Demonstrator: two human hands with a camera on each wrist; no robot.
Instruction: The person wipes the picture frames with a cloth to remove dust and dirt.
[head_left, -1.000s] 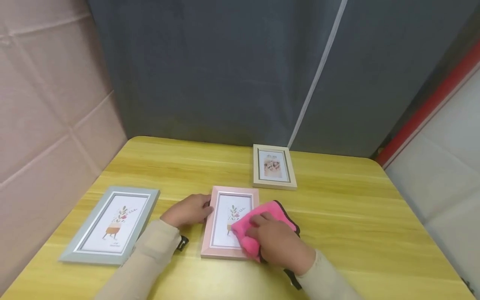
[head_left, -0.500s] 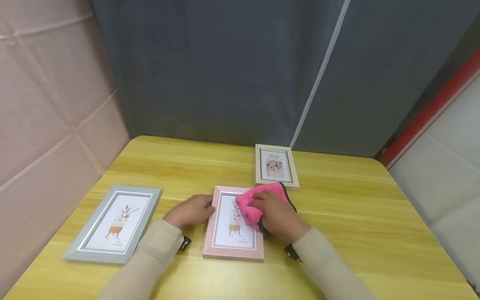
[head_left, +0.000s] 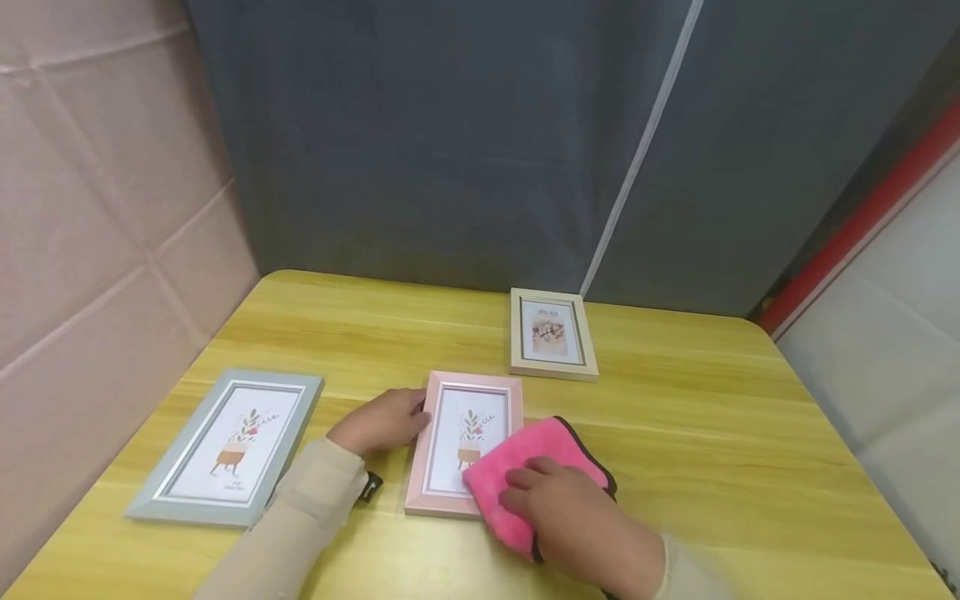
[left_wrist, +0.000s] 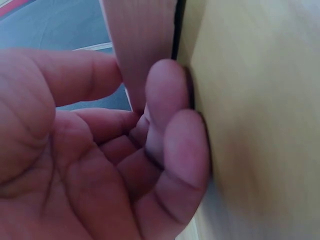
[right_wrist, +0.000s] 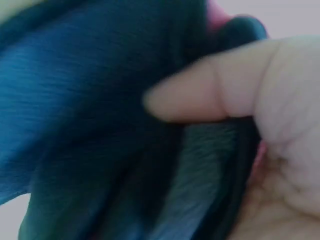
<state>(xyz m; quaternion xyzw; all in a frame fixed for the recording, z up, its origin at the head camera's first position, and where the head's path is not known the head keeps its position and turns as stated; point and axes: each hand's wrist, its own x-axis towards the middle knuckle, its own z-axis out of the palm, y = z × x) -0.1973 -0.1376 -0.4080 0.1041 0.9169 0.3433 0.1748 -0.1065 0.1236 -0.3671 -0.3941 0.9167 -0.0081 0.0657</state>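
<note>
Cloth point(head_left: 542, 442) pinched in the grip of the right hand point(head_left: 581, 518) covers the lower right corner of the pink frame point(head_left: 457, 433) on the desk point(head_left: 712, 417); best press it flat, the left hand point(head_left: 382, 421) staying clamped on the left edge against sliding.

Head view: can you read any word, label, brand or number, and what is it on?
Nothing is legible.
Grey-blue picture frame: print at its lower right, too small to read.
Cream picture frame: lettering near its top, too small to read.
Pink picture frame: no text shows; the pink cloth covers its lower right.
</note>
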